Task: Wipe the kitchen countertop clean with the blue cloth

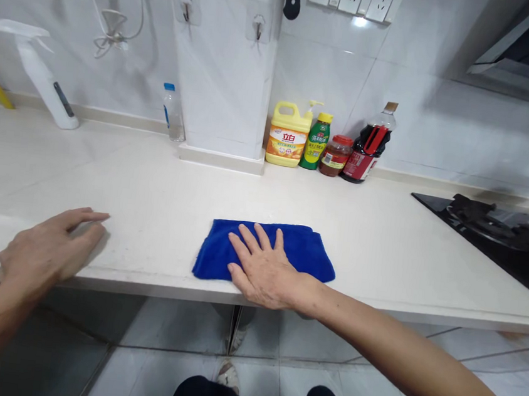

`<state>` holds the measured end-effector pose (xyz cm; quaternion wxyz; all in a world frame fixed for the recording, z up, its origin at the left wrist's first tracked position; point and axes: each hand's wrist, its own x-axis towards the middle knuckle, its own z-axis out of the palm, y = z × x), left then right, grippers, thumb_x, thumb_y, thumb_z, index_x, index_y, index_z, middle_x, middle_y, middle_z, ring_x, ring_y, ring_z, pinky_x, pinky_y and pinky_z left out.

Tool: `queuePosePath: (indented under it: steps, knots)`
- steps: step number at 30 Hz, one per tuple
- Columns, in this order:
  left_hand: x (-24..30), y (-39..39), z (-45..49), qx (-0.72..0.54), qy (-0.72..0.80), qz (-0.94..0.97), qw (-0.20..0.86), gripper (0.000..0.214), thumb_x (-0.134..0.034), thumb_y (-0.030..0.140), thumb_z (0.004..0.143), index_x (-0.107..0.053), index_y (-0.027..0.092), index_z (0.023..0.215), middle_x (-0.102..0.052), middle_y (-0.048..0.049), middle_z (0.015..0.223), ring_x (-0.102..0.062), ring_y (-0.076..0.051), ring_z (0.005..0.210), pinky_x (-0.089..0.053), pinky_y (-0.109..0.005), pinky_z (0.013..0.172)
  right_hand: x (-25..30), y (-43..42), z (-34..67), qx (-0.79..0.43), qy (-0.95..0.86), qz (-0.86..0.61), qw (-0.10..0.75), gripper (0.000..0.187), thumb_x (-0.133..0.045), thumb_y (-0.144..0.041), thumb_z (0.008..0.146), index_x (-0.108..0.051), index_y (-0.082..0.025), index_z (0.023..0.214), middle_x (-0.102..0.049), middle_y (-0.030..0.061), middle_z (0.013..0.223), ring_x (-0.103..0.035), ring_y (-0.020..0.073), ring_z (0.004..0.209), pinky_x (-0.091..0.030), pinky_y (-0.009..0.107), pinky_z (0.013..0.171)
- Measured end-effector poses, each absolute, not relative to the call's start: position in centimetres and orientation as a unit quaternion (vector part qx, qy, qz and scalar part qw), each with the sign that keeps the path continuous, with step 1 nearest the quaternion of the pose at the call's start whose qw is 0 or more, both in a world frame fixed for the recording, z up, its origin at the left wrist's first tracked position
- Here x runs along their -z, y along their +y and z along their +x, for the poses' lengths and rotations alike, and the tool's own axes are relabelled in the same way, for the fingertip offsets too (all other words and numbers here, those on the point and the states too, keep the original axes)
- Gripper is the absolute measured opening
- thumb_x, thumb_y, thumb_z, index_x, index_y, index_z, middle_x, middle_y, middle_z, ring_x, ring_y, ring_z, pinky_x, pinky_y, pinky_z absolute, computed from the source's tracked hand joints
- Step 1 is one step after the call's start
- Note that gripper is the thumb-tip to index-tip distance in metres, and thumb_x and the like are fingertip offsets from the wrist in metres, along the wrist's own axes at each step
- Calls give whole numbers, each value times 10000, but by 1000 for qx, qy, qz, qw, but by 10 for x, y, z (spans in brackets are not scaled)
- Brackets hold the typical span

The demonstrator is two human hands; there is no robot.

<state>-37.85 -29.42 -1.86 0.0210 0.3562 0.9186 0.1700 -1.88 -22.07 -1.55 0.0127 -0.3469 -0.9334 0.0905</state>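
A folded blue cloth (308, 253) lies on the white countertop (368, 246) near its front edge. Flat on the cloth's middle rests my right hand (263, 272), fingers spread, pressing on it without gripping. My left hand (54, 242) is at the counter's front edge on the left. Its index finger points right and its thumb stands apart; the other fingers are partly hidden. Nothing shows in that hand, and it is well away from the cloth.
Along the wall stand a yellow detergent jug (287, 140), a green bottle (316, 142), a red-lidded jar (335, 157) and a dark sauce bottle (369, 147). A water bottle (173, 116) and white spray bottle (47, 81) stand left. A gas stove (492, 231) is at right.
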Motion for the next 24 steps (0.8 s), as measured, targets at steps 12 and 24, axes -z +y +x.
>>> queuePosePath:
  steps: [12, 24]
  knots:
    - [13, -295, -367, -192, 914, 356, 28, 531, -419, 586, 891, -635, 392, 1335, -468, 84, 1581, -509, -416, 1356, -432, -603, 1129, 14, -203, -113, -109, -948, -300, 18, 781, -199, -592, 993, -170, -161, 1644, -75, 130, 1718, -22, 479, 1558, -38, 858, 1139]
    - [16, -297, -370, -197, 909, 366, 19, 539, -439, 596, 865, -634, 406, 1330, -455, 116, 1584, -517, -411, 1354, -438, -622, 1131, 10, -140, -159, -110, -939, -325, 7, 772, -172, -640, 985, -158, -245, 1649, -67, 47, 1728, -34, 394, 1582, -34, 803, 1185]
